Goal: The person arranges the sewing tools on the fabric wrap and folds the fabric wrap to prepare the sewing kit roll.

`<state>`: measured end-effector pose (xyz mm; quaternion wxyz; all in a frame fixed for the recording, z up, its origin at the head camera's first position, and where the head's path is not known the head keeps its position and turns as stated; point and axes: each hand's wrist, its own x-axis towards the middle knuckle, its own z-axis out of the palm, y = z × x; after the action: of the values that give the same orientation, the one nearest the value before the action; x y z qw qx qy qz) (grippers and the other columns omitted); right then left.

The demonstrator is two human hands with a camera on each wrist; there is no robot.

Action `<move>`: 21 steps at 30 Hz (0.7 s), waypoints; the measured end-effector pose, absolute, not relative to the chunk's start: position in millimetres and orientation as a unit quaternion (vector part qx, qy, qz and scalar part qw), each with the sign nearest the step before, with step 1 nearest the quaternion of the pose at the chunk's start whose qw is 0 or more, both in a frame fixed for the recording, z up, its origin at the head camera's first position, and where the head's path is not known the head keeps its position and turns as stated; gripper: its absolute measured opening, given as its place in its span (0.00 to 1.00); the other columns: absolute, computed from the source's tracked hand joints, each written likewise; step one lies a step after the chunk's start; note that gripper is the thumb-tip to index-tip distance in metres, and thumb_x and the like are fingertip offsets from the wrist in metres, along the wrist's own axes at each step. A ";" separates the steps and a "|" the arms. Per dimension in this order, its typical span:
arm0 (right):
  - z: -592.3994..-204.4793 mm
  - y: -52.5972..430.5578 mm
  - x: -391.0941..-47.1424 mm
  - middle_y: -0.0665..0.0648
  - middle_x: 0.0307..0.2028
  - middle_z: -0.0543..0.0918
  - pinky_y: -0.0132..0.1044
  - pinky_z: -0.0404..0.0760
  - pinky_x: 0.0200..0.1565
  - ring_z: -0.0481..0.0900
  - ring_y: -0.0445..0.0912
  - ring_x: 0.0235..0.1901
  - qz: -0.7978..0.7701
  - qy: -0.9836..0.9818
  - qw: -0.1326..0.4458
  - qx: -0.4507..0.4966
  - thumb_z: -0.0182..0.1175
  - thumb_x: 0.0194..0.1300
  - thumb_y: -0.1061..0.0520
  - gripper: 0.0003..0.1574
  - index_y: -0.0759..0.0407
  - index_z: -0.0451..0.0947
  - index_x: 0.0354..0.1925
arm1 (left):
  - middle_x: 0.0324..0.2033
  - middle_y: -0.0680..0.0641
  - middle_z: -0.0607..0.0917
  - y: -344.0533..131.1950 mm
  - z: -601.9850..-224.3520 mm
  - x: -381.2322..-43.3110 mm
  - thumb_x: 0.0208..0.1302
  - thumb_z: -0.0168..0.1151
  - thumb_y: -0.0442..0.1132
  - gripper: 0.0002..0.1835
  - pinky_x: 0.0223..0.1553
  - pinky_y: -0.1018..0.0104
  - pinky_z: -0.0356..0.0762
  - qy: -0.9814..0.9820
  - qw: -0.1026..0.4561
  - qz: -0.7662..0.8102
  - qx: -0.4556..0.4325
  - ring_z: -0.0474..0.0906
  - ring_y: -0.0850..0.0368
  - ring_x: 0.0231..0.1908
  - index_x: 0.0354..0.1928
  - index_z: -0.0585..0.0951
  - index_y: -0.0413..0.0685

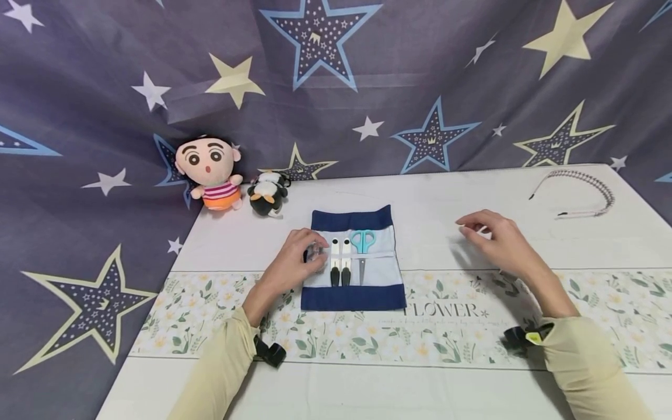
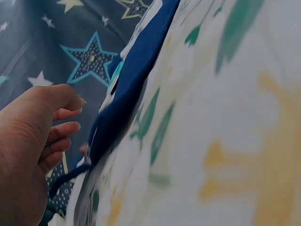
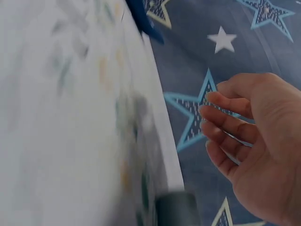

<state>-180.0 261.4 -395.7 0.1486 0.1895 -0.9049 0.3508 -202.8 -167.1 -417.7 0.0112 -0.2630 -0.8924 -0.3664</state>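
A person in pale yellow sleeves [image 1: 220,364] held both bare hands out over a white counter [image 1: 420,201]. Near the middle of the counter, a pale blue cloth [image 1: 353,298] with navy bands along its near and far edges lay spread flat. A narrow white strap [image 1: 387,254] ran across it, and under the strap, side by side, were two slim white tools [image 1: 335,262] with black lower ends and, to their right, a pair of scissors [image 1: 362,245] with turquoise handles, blades toward the person.

The left hand [image 1: 298,259] was over the cloth's left edge, fingers loosely bent, beside the nearer tool; it gripped nothing visible, and whether it touched the cloth could not be told. The right hand [image 1: 501,239] hung above the counter, well to the right of the cloth, fingers relaxed and empty.

A printed floral strip with the word "FLOWER" crossed the counter. At the back left sat a plush doll [image 1: 220,195] in a striped top, beside a black-and-white plush penguin [image 1: 266,192]; at the back right lay a curved headband [image 1: 605,185]. Behind everything hung a dark grey curtain [image 1: 210,29] patterned with stars.
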 end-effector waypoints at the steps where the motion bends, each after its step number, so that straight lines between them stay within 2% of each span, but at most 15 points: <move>1: -396.6 267.2 -176.9 0.61 0.43 0.86 0.36 0.76 0.42 0.81 0.51 0.38 0.348 -0.908 0.146 0.183 0.63 0.72 0.65 0.11 0.66 0.85 0.50 | 0.51 0.48 0.79 -164.4 -417.4 -202.7 0.72 0.65 0.39 0.09 0.55 0.46 0.68 -0.892 0.009 -0.365 -0.266 0.68 0.47 0.57 0.50 0.84 0.47; 7: -402.1 295.3 -160.7 0.62 0.46 0.85 0.25 0.71 0.43 0.77 0.37 0.39 0.340 -0.919 0.123 0.155 0.61 0.75 0.62 0.13 0.65 0.83 0.54 | 0.53 0.48 0.79 -149.4 -417.3 -203.2 0.73 0.64 0.39 0.09 0.53 0.49 0.70 -0.890 -0.003 -0.358 -0.281 0.69 0.48 0.57 0.51 0.84 0.48; 11: -407.0 307.2 -152.4 0.63 0.46 0.85 0.24 0.71 0.41 0.75 0.33 0.39 0.329 -0.925 0.124 0.143 0.61 0.75 0.62 0.14 0.65 0.83 0.55 | 0.53 0.47 0.80 -140.3 -417.0 -203.8 0.73 0.64 0.39 0.09 0.55 0.48 0.70 -0.889 -0.002 -0.349 -0.297 0.69 0.47 0.57 0.50 0.84 0.47; 16: -411.3 320.0 -139.8 0.63 0.46 0.85 0.21 0.71 0.40 0.72 0.26 0.38 0.324 -0.932 0.115 0.116 0.61 0.76 0.59 0.13 0.64 0.83 0.54 | 0.50 0.47 0.81 -131.9 -419.2 -205.7 0.71 0.65 0.39 0.09 0.54 0.50 0.71 -0.883 0.008 -0.346 -0.317 0.72 0.48 0.52 0.50 0.85 0.46; 21: -415.0 332.1 -126.2 0.63 0.45 0.85 0.24 0.73 0.38 0.72 0.25 0.38 0.319 -0.940 0.086 0.087 0.62 0.76 0.55 0.16 0.63 0.82 0.56 | 0.49 0.48 0.82 -124.5 -420.3 -206.9 0.72 0.65 0.40 0.09 0.54 0.51 0.71 -0.881 0.007 -0.346 -0.322 0.71 0.50 0.51 0.49 0.85 0.47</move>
<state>-126.2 332.1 -415.0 0.0856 0.0867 -0.9398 0.3193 -206.9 -124.5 -420.3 0.0071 -0.3224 -0.8810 -0.3462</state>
